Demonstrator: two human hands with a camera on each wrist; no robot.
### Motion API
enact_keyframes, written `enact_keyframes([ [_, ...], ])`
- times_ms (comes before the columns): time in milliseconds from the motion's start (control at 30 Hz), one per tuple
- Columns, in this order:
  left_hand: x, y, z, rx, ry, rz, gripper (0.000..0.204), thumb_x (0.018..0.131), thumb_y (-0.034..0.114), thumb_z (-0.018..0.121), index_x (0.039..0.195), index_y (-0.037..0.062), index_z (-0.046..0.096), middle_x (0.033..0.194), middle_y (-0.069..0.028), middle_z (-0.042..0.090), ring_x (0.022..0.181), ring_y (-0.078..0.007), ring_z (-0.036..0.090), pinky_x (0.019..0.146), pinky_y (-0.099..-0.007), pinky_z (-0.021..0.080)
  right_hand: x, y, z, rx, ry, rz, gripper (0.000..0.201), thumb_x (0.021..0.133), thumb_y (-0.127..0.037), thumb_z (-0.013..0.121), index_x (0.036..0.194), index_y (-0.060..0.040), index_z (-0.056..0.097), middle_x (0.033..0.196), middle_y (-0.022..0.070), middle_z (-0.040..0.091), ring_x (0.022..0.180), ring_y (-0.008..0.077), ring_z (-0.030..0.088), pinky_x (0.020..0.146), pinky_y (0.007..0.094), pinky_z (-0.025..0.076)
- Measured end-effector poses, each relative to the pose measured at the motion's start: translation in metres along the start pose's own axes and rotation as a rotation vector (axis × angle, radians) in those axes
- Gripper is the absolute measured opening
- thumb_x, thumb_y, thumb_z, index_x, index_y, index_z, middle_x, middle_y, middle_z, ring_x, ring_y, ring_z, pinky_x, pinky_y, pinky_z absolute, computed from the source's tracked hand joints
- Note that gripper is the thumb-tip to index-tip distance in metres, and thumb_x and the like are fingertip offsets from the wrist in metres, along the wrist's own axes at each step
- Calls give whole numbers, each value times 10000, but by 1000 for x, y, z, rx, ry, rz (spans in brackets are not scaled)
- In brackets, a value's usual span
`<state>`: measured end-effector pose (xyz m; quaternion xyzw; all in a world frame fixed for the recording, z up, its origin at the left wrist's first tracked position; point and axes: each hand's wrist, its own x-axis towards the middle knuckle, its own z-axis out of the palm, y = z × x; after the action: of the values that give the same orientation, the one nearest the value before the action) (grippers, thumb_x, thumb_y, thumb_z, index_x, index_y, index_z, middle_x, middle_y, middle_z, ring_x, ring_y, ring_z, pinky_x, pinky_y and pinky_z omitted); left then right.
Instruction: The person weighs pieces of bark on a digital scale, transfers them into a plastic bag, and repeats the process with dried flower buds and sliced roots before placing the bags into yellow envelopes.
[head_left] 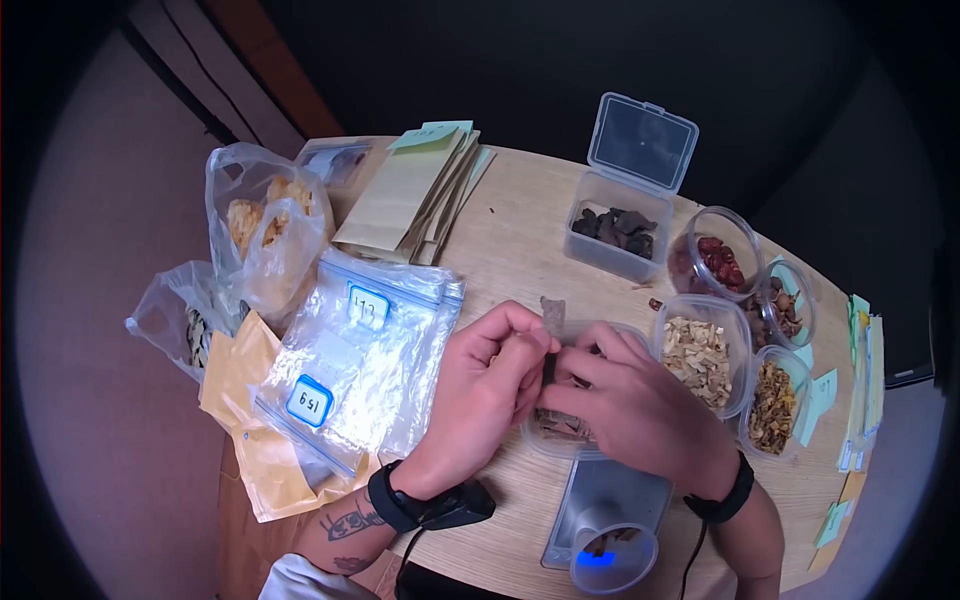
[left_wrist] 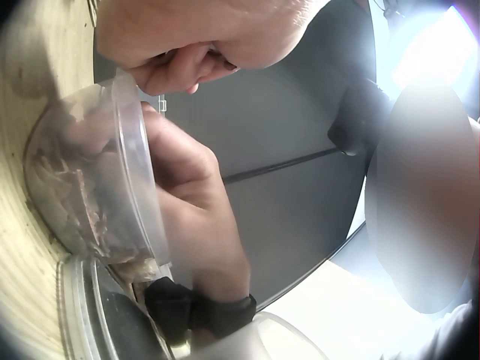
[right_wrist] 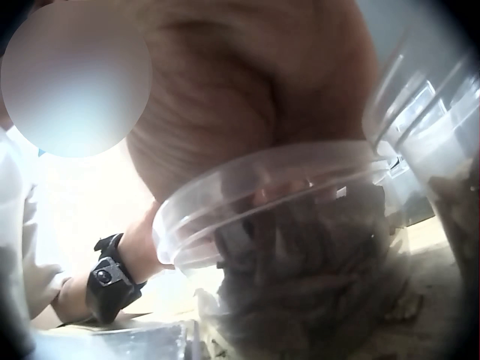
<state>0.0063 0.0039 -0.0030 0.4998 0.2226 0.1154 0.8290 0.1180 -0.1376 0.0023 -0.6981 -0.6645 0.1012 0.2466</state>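
Observation:
In the head view my left hand (head_left: 485, 390) is curled above a round clear tub (head_left: 535, 440), with a flat brown bark-like piece (head_left: 553, 314) standing up at its pinched fingertips. My right hand (head_left: 645, 405) bends down into the same tub. The left wrist view shows the right hand (left_wrist: 199, 195) with its fingertips inside the tub (left_wrist: 139, 165) among brown pieces (left_wrist: 86, 206); the left hand (left_wrist: 210, 34) is over the rim. In the right wrist view the right hand (right_wrist: 247, 97) covers the tub's opening (right_wrist: 262, 180); whether its fingers hold a piece is hidden.
Nearer the body, a scale (head_left: 575, 500) bears a clear cup (head_left: 640, 575) with brown pieces. Tubs of pale chips (head_left: 695, 360), yellowish pieces (head_left: 772, 410), red fruit (head_left: 722, 262) and dark pieces (head_left: 615, 232) stand right. Zip bags (head_left: 350, 350) and paper envelopes (head_left: 400, 200) lie left.

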Motion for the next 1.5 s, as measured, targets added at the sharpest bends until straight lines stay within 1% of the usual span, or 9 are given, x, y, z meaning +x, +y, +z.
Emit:
enact_keyframes([
  [267, -1, -2, 0, 26, -16, 1, 143, 1001, 156, 528, 899, 59, 549, 620, 46, 389, 462, -31, 292, 411, -210, 202, -4, 2, 0, 8, -31, -36, 154, 730, -76, 631, 854, -72, 722, 899, 51, 533, 960, 230, 504, 849, 336, 411],
  [467, 0, -1, 0, 34, -10, -9, 142, 1000, 158, 529, 899, 61, 555, 621, 46, 392, 461, -32, 300, 410, -211, 203, -4, 2, -1, -25, -146, 28, 140, 759, -124, 699, 897, -107, 719, 964, 36, 580, 1043, 236, 533, 952, 361, 405],
  [667, -1, -1, -1, 25, -14, -10, 138, 1001, 151, 527, 902, 61, 559, 620, 45, 400, 457, -34, 305, 409, -216, 208, -3, 4, -6, 187, 68, -70, 74, 776, -57, 659, 847, -46, 642, 905, 76, 564, 987, 280, 537, 884, 390, 434],
  [767, -1, -3, -1, 29, -15, 12, 139, 1004, 149, 527, 903, 59, 560, 621, 46, 406, 458, -33, 314, 411, -215, 220, -3, 0, -20, 357, 118, 131, 73, 813, -12, 669, 882, -24, 647, 878, 65, 613, 895, 232, 615, 806, 359, 497],
  [867, -3, -1, -1, 69, -13, 20, 129, 997, 113, 523, 907, 41, 581, 616, 52, 458, 479, -11, 373, 432, -199, 271, -4, -3, -26, 881, 222, 518, 20, 901, 13, 629, 913, 13, 646, 876, 51, 647, 796, 145, 654, 726, 282, 540],
  [967, -6, 1, 2, 156, -33, 22, 134, 1004, 125, 529, 910, 41, 576, 617, 53, 450, 473, -14, 367, 430, -200, 263, -4, 2, -29, 1123, 278, 538, 62, 944, 5, 616, 985, 50, 625, 936, 68, 660, 811, 93, 664, 740, 219, 552],
  [1200, -9, -3, 6, 308, -111, 142, 109, 991, 109, 552, 914, 36, 579, 631, 52, 473, 480, -14, 383, 435, -203, 273, -4, -3, -38, 1121, 402, 552, 163, 929, 14, 637, 1067, 66, 565, 922, 107, 659, 841, 130, 686, 757, 232, 567],
  [1300, -10, -1, 5, 268, -97, 69, 89, 950, 75, 591, 907, 12, 635, 784, 29, 622, 699, -5, 511, 600, -174, 382, -3, -6, -39, 1123, 399, 548, 161, 924, 12, 642, 1057, 60, 566, 923, 106, 662, 831, 132, 688, 749, 237, 572],
  [1500, -11, -2, 3, 241, -108, 27, 84, 949, 76, 592, 905, 20, 637, 782, 32, 620, 688, -1, 500, 591, -175, 378, -4, -7, -37, 1125, 409, 519, 134, 910, 9, 662, 1013, 48, 586, 912, 81, 662, 825, 113, 680, 746, 228, 563],
])
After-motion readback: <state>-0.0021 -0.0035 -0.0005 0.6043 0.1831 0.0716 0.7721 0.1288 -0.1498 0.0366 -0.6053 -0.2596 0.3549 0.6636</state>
